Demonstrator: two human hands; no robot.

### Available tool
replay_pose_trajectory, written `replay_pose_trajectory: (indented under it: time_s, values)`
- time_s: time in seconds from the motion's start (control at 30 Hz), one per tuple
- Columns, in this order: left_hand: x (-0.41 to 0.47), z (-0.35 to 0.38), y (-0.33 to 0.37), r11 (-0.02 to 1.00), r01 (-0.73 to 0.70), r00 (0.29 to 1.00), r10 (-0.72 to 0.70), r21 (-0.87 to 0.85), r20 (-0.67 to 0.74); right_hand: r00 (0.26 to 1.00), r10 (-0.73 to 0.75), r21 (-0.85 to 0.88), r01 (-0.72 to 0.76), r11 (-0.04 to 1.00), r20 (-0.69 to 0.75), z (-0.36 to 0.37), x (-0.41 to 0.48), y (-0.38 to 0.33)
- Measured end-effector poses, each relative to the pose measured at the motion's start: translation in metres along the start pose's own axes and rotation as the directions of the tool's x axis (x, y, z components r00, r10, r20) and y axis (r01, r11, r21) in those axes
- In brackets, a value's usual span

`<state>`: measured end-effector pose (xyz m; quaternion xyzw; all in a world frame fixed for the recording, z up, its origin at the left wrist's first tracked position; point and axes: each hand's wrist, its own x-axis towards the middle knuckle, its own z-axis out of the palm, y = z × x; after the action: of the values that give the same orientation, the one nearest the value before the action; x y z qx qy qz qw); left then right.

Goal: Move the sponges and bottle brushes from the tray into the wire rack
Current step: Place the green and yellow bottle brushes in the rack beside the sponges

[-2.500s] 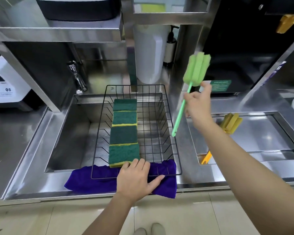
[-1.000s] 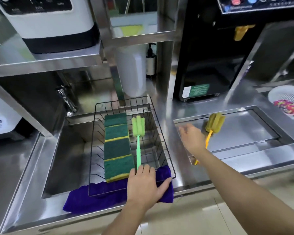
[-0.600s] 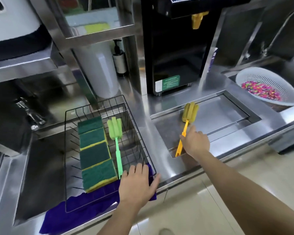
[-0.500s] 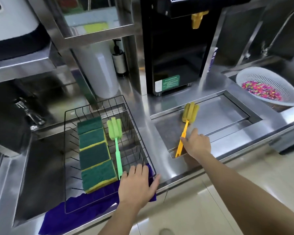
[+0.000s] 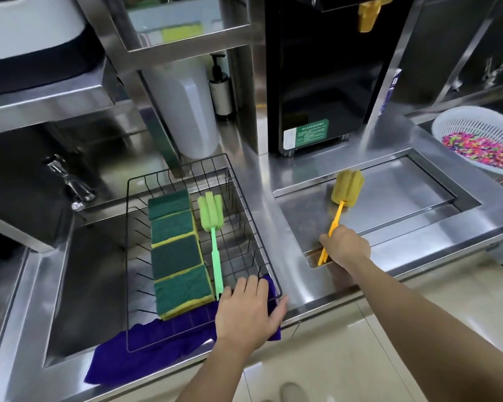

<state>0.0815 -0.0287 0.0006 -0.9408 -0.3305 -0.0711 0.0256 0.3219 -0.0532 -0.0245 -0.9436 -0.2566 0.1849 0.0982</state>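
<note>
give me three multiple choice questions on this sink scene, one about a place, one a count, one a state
1. Where does the green bottle brush lie?
A. in the wire rack, right of the sponges
B. in the steel tray
C. on the purple cloth outside the rack

2. How many sponges are lined up in the rack?
A. two
B. four
C. six

3. What is the right hand doing?
A. resting flat on the counter
B. closed around the yellow bottle brush handle
C. holding a sponge

Answers:
1 A, the green brush lies inside the wire walls beside the sponge row.
2 B, four green-topped sponges form one row.
3 B, its fingers wrap the orange handle while the brush head is over the tray; the left hand rests on the rack's near edge.
</note>
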Motion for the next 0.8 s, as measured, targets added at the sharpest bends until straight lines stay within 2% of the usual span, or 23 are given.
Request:
replay_pose_trajectory:
  time_s: [0.07, 0.13, 0.23, 0.3, 0.53, 0.67, 0.8]
  values:
    - [0.000, 0.000, 0.000, 1.000, 0.002, 1.000, -0.002, -0.008, -0.007, 0.998, 0.056, 0.155, -0.052, 0.987, -0.022, -0.005, -0.001, -0.003]
    - [0.000, -0.001, 0.000, 1.000, 0.005, 1.000, -0.005, -0.011, -0.009, 0.996, 0.060, 0.286, -0.038, 0.957, -0.069, -0.011, -0.003, -0.009]
    - [0.000, -0.002, 0.000, 1.000, 0.001, 1.000, -0.001, -0.011, -0.016, 0.989, 0.000, 0.436, 0.065, 0.898, -0.147, -0.024, -0.010, -0.025]
    - [0.000, -0.003, 0.000, 1.000, 0.000, 1.000, 0.000, -0.011, -0.030, 0.980, -0.087, 0.474, 0.163, 0.865, -0.179, -0.033, -0.019, -0.042]
    - [-0.003, -0.005, -0.003, 0.999, -0.001, 0.999, 0.000, -0.036, -0.042, 0.898, -0.403, 0.505, 0.433, 0.746, -0.175, -0.050, -0.062, -0.111]
    - [-0.017, 0.000, -0.016, 0.995, -0.058, 0.994, 0.050, -0.083, -0.099, 0.840, -0.538, 0.360, 0.524, 0.772, -0.068, -0.039, -0.078, -0.137]
    - [-0.031, 0.009, -0.028, 0.989, -0.146, 0.981, 0.140, -0.032, -0.135, 0.823, -0.563, 0.283, 0.524, 0.803, 0.073, -0.013, -0.090, -0.152]
